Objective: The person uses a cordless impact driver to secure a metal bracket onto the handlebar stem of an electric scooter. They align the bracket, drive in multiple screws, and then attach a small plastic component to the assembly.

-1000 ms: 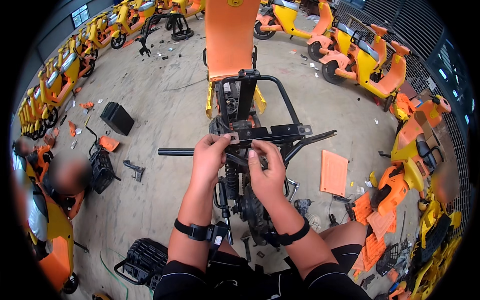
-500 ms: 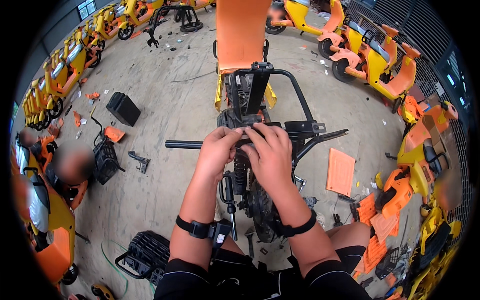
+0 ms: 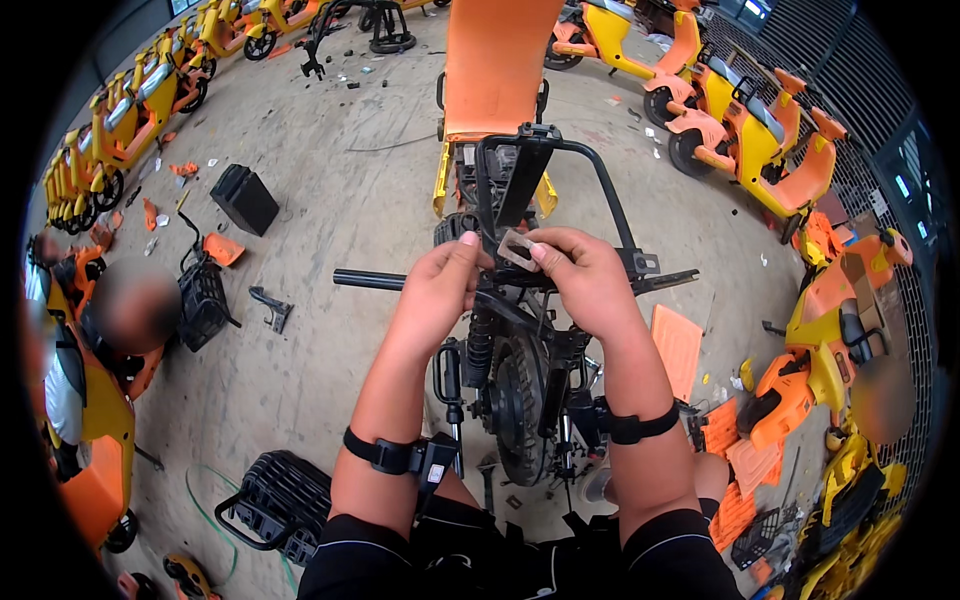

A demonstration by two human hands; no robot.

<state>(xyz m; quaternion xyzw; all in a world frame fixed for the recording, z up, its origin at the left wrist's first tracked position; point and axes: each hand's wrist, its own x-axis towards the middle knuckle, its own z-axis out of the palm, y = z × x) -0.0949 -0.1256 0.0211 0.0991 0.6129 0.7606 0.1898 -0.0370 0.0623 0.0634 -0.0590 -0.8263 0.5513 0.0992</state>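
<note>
Metal plate: The small metal plate (image 3: 509, 242), with a dark slot in its face, was above the near end of the black tube frame (image 3: 524, 180), in the narrow gap between the hands, and was tilted.
Right hand: The right hand (image 3: 592, 285) was pinched on the plate, thumb uppermost on its right-hand edge.
Left hand: The left hand (image 3: 438, 285) was curled just beside the plate, thumb raised; whether it touched the plate or gripped anything could not be determined.
Plate handling: In judgement, good practice called for a firm edge pinch, the thumb clear of the slot, and the left fingertips ready to support the free edge; a loose pinch risked a drop past the wheel (image 3: 515, 405).
Forearm label: A white label (image 3: 434, 473) was on the black device (image 3: 430, 490) strapped to the left forearm; its print was too small to read.
</note>
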